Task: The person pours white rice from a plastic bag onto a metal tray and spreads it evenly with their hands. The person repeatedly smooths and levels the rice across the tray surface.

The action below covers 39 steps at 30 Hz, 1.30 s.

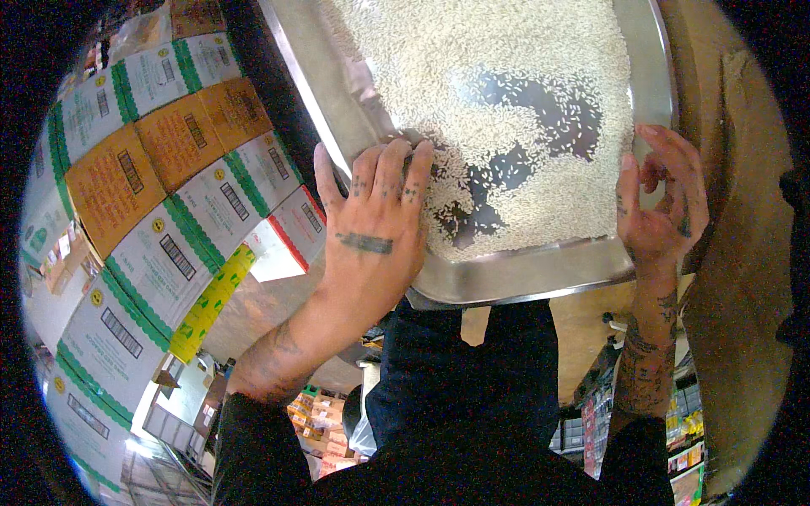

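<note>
A wide stainless steel tray [506,276] holds a layer of white rice grains [481,34], with patches of bare metal showing among them. My left hand [371,215] grips the tray's lower left edge, knuckles up, with bent fingertips at the rice's margin and the thumb hidden. At the right rim, my right hand [661,198] has its thumb near the grains and its fingers curled beside the edge, holding the tray. Tattoos show on both hands and on the right forearm. My dark-clothed legs [464,379] are below the tray.
Stacked white-and-green and brown cartons [143,253] fill the left side, with a yellow-green strip [211,304] beside them. A brown surface [730,278] runs down the right. Farther off at the bottom are shelves of goods [688,447] and small boxes [321,422].
</note>
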Motion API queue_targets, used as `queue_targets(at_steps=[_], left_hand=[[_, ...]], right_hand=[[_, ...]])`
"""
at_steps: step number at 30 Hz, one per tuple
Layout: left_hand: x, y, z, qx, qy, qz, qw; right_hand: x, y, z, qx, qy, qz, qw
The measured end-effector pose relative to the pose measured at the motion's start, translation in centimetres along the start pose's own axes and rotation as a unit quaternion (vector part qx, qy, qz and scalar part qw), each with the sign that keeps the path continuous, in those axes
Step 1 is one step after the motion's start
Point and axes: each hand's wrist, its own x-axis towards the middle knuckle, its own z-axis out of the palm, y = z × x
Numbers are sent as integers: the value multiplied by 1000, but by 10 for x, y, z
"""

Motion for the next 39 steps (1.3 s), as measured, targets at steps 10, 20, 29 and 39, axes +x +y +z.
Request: queue_targets(at_steps=[10,20,29,39], left_hand=[[-1,3,3,0,9,11,1000],[-3,6,7,-4,-10,-9,1000],[2,7,8,16,17,-4,1000],[3,4,3,76,26,14,997]], right_hand=[[-1,0,1,-29,9,-8,999],[0,0,1,-15,10,-8,1000],[0,-1,2,-11,13,-10,1000],[0,-1,1,22,12,-5,1000]])
